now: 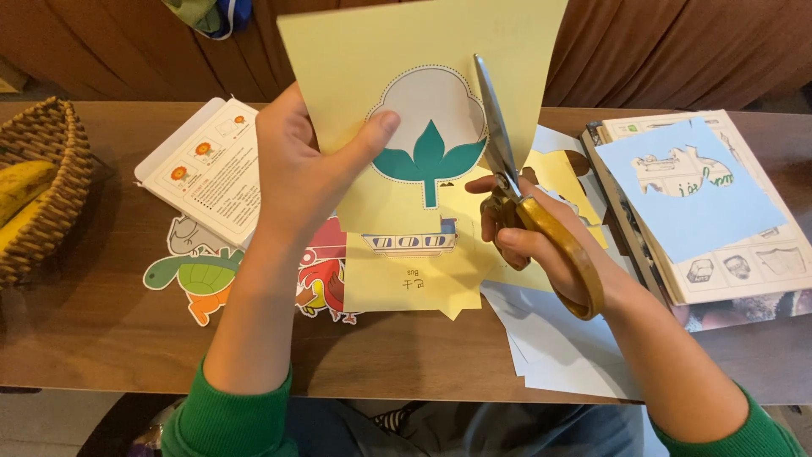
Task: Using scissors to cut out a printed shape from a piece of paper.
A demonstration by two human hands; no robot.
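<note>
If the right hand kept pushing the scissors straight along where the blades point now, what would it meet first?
The right hand aims the scissors up the yellow sheet, beside the dotted outline of the cotton picture. More yellow paper comes first, likely up to its top edge.

Under your hands: wooden counter (101, 338); turtle cutout (196, 279) below left hand (296, 165), basket (42, 186) far left, book (719, 254) beyond right hand (533, 237).

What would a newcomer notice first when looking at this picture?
First, the yellow paper held up at the centre by the left hand, printed with a white and teal plant picture. Next, the right hand works scissors with yellow handles, their blades at the picture's right edge. On the wooden table, a turtle cutout lies at the left, and a wicker basket with bananas stands at the far left.
</note>
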